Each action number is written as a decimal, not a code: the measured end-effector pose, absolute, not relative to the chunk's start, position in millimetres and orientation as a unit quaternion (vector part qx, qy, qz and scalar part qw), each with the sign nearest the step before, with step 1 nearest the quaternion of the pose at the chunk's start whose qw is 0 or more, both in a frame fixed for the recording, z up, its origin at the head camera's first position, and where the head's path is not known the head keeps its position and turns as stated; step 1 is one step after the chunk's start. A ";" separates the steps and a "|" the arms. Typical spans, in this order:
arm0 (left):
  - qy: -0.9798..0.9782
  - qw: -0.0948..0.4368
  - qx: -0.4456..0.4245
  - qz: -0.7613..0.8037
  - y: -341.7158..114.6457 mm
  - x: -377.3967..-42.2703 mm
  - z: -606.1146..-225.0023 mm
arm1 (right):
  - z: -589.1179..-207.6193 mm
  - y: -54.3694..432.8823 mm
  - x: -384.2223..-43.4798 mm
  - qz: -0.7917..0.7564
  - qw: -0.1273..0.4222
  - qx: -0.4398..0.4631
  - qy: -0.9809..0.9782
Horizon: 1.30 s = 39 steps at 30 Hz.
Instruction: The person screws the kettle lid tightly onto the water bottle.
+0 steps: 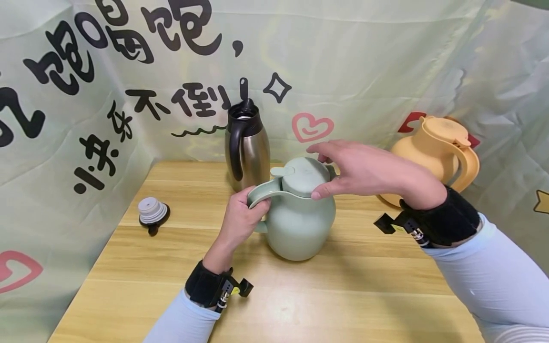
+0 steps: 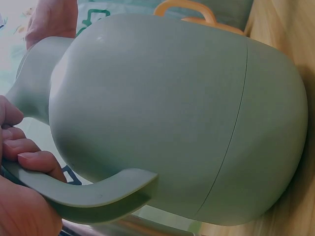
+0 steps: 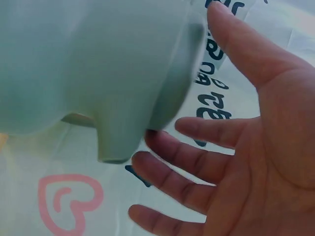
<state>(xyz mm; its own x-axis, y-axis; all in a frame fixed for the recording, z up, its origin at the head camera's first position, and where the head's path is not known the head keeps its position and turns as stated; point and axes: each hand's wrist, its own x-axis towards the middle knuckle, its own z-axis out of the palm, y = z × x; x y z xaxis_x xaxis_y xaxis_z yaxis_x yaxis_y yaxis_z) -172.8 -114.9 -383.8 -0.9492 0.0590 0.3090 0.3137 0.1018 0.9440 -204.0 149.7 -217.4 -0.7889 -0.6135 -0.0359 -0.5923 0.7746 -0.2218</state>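
Observation:
A pale green thermos jug (image 1: 300,228) stands on the wooden table in front of me, its round lid (image 1: 306,175) in place with a small tab pointing left. My left hand (image 1: 242,214) grips the jug's handle (image 2: 106,196), fingers curled round its upper part in the left wrist view. Over the lid's right side is my right hand (image 1: 360,166), thumb and fingers spread apart. In the right wrist view those straight fingers (image 3: 182,187) are right by the jug's spout (image 3: 118,137), with nothing held between them.
Behind the green jug stands a steel jug (image 1: 257,155) with a black handle, its top uncovered. A ribbed white-and-black stopper (image 1: 152,212) rests on the table (image 1: 111,286) at left. An orange jug (image 1: 422,150) sits behind my right forearm. Printed cloth (image 1: 364,62) hangs around the table.

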 end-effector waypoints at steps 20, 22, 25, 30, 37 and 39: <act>-0.736 0.110 -0.128 -0.656 -114.2 -172.7 -385.6 | -231.5 135.4 -205.8 -0.116 0.035 -0.333 0.935; -0.737 0.109 -0.127 -0.655 -114.3 -172.9 -385.9 | -231.2 135.9 -205.8 -0.106 0.030 -0.322 0.940; -0.737 0.108 -0.125 -0.656 -114.5 -173.5 -386.4 | -228.9 137.1 -205.3 -0.101 0.035 -0.321 0.941; -0.736 0.106 -0.126 -0.657 -114.3 -173.5 -385.9 | -223.1 138.6 -204.2 -0.116 0.051 -0.363 0.923; -0.732 0.107 -0.128 -0.661 -114.4 -173.2 -384.4 | -222.4 136.1 -204.5 -0.124 0.052 -0.365 0.921; -0.732 0.107 -0.128 -0.661 -114.2 -173.1 -384.1 | -224.0 135.6 -204.5 -0.123 0.040 -0.348 0.928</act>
<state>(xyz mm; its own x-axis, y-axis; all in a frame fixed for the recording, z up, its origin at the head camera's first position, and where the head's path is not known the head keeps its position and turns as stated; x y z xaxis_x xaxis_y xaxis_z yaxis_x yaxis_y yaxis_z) -173.1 -114.2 -384.1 -0.9448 0.0457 0.3245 0.3274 0.0931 0.9403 -204.5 135.6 -224.0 -0.7543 -0.6564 0.0110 -0.6365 0.7272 -0.2571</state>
